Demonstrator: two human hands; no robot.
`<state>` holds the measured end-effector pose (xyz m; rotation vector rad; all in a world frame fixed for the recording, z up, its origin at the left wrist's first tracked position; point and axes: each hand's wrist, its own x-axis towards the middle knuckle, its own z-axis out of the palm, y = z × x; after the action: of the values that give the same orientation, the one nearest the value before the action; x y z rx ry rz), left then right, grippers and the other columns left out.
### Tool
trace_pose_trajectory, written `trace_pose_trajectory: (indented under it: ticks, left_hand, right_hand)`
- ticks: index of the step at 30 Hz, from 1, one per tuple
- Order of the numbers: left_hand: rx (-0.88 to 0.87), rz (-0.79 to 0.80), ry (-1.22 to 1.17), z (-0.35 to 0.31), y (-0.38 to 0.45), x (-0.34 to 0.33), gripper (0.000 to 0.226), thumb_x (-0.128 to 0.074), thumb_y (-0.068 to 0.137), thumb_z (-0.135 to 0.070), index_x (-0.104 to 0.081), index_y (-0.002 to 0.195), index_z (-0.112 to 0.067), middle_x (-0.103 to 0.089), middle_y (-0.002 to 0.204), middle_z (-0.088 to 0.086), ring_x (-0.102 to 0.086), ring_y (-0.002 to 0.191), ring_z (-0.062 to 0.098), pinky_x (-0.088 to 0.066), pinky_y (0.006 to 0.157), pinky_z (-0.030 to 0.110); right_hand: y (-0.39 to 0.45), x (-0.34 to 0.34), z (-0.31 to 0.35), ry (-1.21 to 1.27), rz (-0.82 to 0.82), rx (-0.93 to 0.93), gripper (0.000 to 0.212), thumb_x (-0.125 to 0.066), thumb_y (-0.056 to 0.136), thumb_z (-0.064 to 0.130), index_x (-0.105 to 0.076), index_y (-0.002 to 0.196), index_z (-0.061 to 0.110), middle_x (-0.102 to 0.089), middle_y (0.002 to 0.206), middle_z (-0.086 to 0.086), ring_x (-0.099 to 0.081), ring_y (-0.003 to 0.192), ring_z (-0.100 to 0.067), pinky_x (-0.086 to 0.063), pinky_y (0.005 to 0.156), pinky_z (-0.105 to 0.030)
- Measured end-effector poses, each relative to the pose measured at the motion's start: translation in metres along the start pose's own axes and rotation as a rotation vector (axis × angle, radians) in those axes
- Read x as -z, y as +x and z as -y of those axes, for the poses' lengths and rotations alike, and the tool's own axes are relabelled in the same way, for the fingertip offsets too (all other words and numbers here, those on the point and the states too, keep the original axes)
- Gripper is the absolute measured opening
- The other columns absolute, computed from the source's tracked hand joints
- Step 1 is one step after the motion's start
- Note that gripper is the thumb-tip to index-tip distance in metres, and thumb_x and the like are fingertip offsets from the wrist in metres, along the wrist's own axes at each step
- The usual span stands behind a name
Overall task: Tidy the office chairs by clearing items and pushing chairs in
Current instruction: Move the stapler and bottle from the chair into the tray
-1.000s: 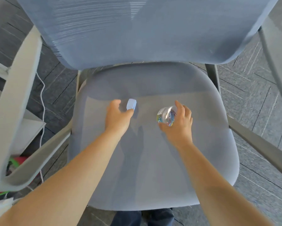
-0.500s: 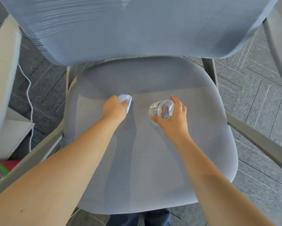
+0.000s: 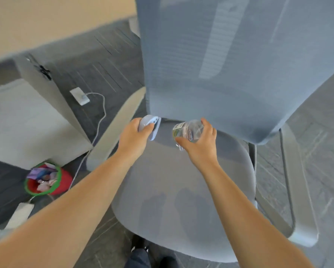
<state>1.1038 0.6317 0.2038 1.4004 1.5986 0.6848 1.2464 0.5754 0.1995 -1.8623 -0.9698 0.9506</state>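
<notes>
The chair [image 3: 181,190] has a pale grey seat and a blue-grey mesh back [image 3: 220,64] with fine horizontal ribbing; its armrests [image 3: 114,128] are off-white. The small case [image 3: 149,125] is pale lavender-blue with a darker inner edge. The bottle [image 3: 189,130] is clear, with a white and green label. The floor [image 3: 104,60] is dark grey carpet marked with thin lighter lines. The bin [image 3: 63,182] is red with a green rim. The cable [image 3: 102,111] is white.
</notes>
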Motion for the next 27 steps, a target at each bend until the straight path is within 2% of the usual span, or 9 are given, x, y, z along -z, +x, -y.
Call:
trace_pose_trajectory:
  ticks: [3, 6, 9, 12, 14, 17, 20, 23, 27]
  left_hand:
    - [-0.004, -0.153, -0.020, -0.013, -0.031, 0.050, 0.024, -0.046, 0.090, -0.026, -0.055, 0.099, -0.007, -0.053, 0.087, 0.003, -0.053, 0.086, 0.025, -0.043, 0.071, 0.034]
    - [0.004, -0.298, -0.021, -0.017, -0.062, 0.102, 0.030, -0.045, 0.090, -0.027, -0.055, 0.108, -0.005, -0.057, 0.093, 0.009, -0.055, 0.088, 0.030, -0.044, 0.071, 0.038]
    - [0.048, -0.413, -0.018, -0.013, -0.089, 0.154, 0.032, -0.044, 0.091, -0.026, -0.053, 0.115, -0.006, -0.054, 0.096, 0.008, -0.049, 0.085, 0.025, -0.037, 0.068, 0.032]
    - [0.088, -0.503, -0.046, -0.002, -0.113, 0.206, 0.034, -0.045, 0.091, -0.026, -0.051, 0.119, -0.006, -0.058, 0.103, 0.013, -0.052, 0.090, 0.027, -0.041, 0.074, 0.035]
    - [0.107, -0.560, -0.075, 0.009, -0.128, 0.241, 0.033, -0.047, 0.091, -0.026, -0.053, 0.116, -0.005, -0.058, 0.093, 0.008, -0.051, 0.087, 0.024, -0.042, 0.071, 0.034]
    - [0.149, -0.644, -0.099, 0.029, -0.144, 0.293, 0.035, -0.050, 0.090, -0.028, -0.053, 0.116, -0.006, -0.057, 0.095, 0.007, -0.055, 0.093, 0.028, -0.049, 0.086, 0.043]
    - [0.165, -0.700, -0.098, 0.052, -0.156, 0.344, 0.035, -0.050, 0.090, -0.027, -0.052, 0.118, -0.006, -0.054, 0.099, 0.007, -0.052, 0.090, 0.024, -0.047, 0.084, 0.041]
    - [0.164, -0.733, -0.081, 0.072, -0.166, 0.396, 0.036, -0.049, 0.090, -0.025, -0.050, 0.122, -0.007, -0.053, 0.100, 0.006, -0.049, 0.089, 0.021, -0.044, 0.080, 0.036]
    - [0.182, -0.763, -0.071, 0.097, -0.171, 0.460, 0.039, -0.049, 0.090, -0.024, -0.047, 0.125, -0.007, -0.053, 0.107, 0.007, -0.049, 0.094, 0.020, -0.045, 0.085, 0.035]
  right_hand:
    - [-0.023, -0.009, 0.041, -0.017, 0.100, 0.115, 0.080, -0.070, 0.075, 0.020, -0.025, 0.141, 0.018, -0.026, 0.142, -0.002, -0.033, 0.106, -0.005, -0.026, 0.081, -0.010]
    - [-0.048, -0.028, 0.078, -0.033, 0.201, 0.218, 0.078, -0.070, 0.074, 0.017, -0.028, 0.139, 0.018, -0.026, 0.140, -0.004, -0.033, 0.107, -0.007, -0.022, 0.074, -0.002]
    - [-0.072, -0.055, 0.112, -0.062, 0.302, 0.300, 0.079, -0.072, 0.073, 0.018, -0.029, 0.140, 0.020, -0.028, 0.139, -0.008, -0.034, 0.124, -0.017, -0.023, 0.090, -0.012]
    - [-0.094, -0.089, 0.144, -0.111, 0.404, 0.387, 0.082, -0.071, 0.074, 0.019, -0.026, 0.142, 0.019, -0.031, 0.140, -0.010, -0.031, 0.130, -0.020, -0.023, 0.093, -0.019]
    - [-0.109, -0.114, 0.164, -0.132, 0.469, 0.438, 0.084, -0.071, 0.073, 0.021, -0.025, 0.143, 0.019, -0.031, 0.141, -0.010, -0.031, 0.132, -0.022, -0.025, 0.096, -0.022]
    - [-0.131, -0.156, 0.192, -0.146, 0.549, 0.501, 0.084, -0.073, 0.073, 0.020, -0.025, 0.142, 0.015, -0.029, 0.142, -0.009, -0.032, 0.131, -0.022, -0.030, 0.101, -0.029]
    - [-0.152, -0.203, 0.218, -0.141, 0.593, 0.550, 0.080, -0.074, 0.072, 0.015, -0.029, 0.138, 0.008, -0.034, 0.138, -0.011, -0.035, 0.127, -0.020, -0.031, 0.094, -0.024]
    - [-0.173, -0.253, 0.241, -0.138, 0.632, 0.574, 0.080, -0.073, 0.073, 0.015, -0.027, 0.138, 0.007, -0.033, 0.141, -0.011, -0.034, 0.131, -0.023, -0.028, 0.095, -0.023]
    - [-0.194, -0.314, 0.272, -0.126, 0.639, 0.608, 0.081, -0.074, 0.073, 0.016, -0.028, 0.138, 0.008, -0.035, 0.141, -0.011, -0.036, 0.128, -0.023, -0.029, 0.093, -0.021]
